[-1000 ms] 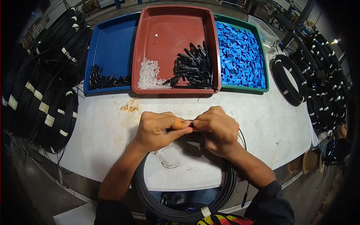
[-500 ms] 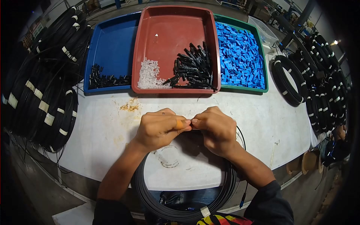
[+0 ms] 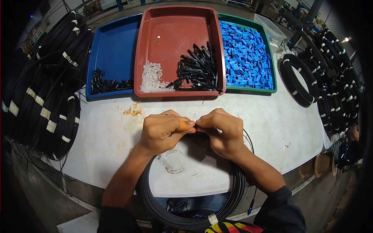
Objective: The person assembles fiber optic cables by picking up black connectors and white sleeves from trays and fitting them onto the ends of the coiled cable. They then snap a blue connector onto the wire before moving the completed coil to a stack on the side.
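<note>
Here, both hands are seen closed above the near middle of the white table (image 3: 279, 116), with the fingertips brought together so that they touch. The left hand (image 3: 162, 131) is curled into a loose fist, and an orange finger cover (image 3: 182, 126) is worn on the digit pressed against the right hand (image 3: 222, 130). The right hand's fingers are bent inward in a tight pinch. Whatever is gripped at the meeting point is covered by the fingers and cannot be made out. A thin black strand (image 3: 250, 140) is seen arcing out from behind the right hand down to the cable coil (image 3: 144, 186), which is draped over the table's near edge, below the forearms. Beyond the hands, three trays are lined up side by side: a blue tray (image 3: 114, 42) with a few black parts (image 3: 110, 83) along its near wall, a red tray (image 3: 175, 23) in which white bits (image 3: 151, 77) and black connectors (image 3: 198, 70) are heaped, and a green tray (image 3: 252, 91) filled with blue pieces (image 3: 244, 54). Taped black coils are stacked at the left (image 3: 42, 97) and at the right (image 3: 330, 77).
</note>
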Motion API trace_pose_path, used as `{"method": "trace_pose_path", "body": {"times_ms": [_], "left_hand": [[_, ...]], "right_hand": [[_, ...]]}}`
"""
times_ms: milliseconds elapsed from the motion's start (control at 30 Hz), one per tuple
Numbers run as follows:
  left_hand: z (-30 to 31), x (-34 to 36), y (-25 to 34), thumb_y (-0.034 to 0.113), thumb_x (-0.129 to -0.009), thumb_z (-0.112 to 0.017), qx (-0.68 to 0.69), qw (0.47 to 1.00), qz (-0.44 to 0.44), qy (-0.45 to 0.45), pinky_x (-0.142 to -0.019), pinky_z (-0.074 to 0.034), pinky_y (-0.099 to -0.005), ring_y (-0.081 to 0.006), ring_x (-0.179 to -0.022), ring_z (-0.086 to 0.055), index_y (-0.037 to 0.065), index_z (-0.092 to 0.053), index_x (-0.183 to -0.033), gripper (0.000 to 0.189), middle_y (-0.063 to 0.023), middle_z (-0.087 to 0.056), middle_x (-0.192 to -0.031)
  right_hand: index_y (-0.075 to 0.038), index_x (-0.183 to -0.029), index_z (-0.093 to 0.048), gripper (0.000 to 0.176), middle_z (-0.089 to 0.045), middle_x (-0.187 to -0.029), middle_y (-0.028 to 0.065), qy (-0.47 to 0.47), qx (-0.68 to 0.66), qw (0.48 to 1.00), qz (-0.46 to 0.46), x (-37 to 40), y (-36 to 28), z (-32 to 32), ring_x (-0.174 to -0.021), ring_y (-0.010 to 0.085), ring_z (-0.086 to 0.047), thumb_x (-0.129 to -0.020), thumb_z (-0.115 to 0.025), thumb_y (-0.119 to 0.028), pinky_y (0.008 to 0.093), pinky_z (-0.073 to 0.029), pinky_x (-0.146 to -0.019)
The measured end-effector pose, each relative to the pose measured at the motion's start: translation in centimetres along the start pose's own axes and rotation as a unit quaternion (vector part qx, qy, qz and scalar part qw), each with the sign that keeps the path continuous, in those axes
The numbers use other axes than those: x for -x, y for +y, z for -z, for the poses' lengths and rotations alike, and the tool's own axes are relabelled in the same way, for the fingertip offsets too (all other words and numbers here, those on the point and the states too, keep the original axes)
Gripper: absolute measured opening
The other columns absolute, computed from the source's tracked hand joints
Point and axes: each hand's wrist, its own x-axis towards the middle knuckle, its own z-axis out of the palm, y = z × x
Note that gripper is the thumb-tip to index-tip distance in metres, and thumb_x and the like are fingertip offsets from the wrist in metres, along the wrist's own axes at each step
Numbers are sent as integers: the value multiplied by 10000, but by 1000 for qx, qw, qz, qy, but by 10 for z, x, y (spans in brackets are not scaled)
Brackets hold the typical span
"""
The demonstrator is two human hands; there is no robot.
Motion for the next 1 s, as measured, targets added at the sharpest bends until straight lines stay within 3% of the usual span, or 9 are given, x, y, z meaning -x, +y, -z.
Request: {"method": "trace_pose_path", "body": {"times_ms": [33,100,233,300,400,633,733,933,1000], "left_hand": [[0,-1,-1,-24,-758,-844,-40,997,-60,-11,-660,-577,-311,-216,-699,-731,-9,-743,-821,120,-117,-771,-817],[2,-2,-1,-39,-743,-848,-93,987,-128,-27,-658,-576,-304,-213,-723,-733,5,-732,-814,143,-106,-767,-809],[0,2,-3,-16,-731,-867,-57,996,-65,10,-649,-575,-298,-212,-712,-732,2,-733,-808,156,-108,-765,-802],[1,5,-4,9,-748,-877,-24,1000,1,12,-677,-580,-325,-229,-686,-728,2,-763,-895,186,-140,-772,-829],[-3,6,-3,6,-726,-881,3,999,36,30,-631,-577,-297,-219,-686,-726,3,-749,-819,161,-127,-762,-798],[-1,-1,-4,-2,-736,-859,-72,989,-124,-23,-679,-570,-308,-223,-687,-720,14,-753,-841,150,-106,-760,-793],[0,0,-1,-14,-731,-849,-62,994,-95,-8,-691,-560,-315,-224,-694,-716,20,-754,-852,158,-94,-764,-809],[7,3,4,-17,-734,-848,-105,994,-30,16,-692,-560,-299,-225,-693,-720,4,-759,-894,185,-112,-768,-825],[6,8,0,-26,-741,-841,-37,996,35,79,-726,-570,-280,-211,-724,-741,-7,-758,-962,237,-117,-774,-845]], "right_hand": [[4,-926,-727,189,-752,-879,107,1,1,1000,-2,1,0,-1,-758,234,-720,-766,-798,75,317,-568,-681],[-12,-896,-716,142,-737,-874,118,-36,-130,977,-165,1,1,-3,-758,276,-689,-785,-782,48,346,-547,-669],[-14,-900,-716,140,-736,-870,113,-29,-122,982,-139,-1,2,-4,-763,266,-692,-794,-781,50,345,-547,-670],[-22,-908,-719,156,-734,-863,109,27,-55,998,-33,-3,0,-6,-759,267,-690,-787,-784,53,351,-546,-663],[-29,-913,-720,173,-732,-862,106,29,27,997,71,-3,5,-5,-758,268,-686,-777,-798,45,352,-542,-656],[11,-925,-735,122,-728,-815,104,-50,-84,987,-129,-1,0,0,-733,180,-704,-823,-774,65,287,-542,-649],[-6,-926,-722,144,-713,-801,118,-23,-81,993,-84,-2,-1,-1,-714,264,-685,-800,-775,40,344,-522,-638],[-25,-989,-695,200,-688,-823,128,-32,-33,999,-23,-2,8,0,-708,303,-676,-806,-744,39,375,-525,-635],[-31,-1010,-694,221,-674,-808,129,-40,-14,999,-1,-3,10,4,-709,302,-676,-805,-728,45,381,-524,-629]]}}
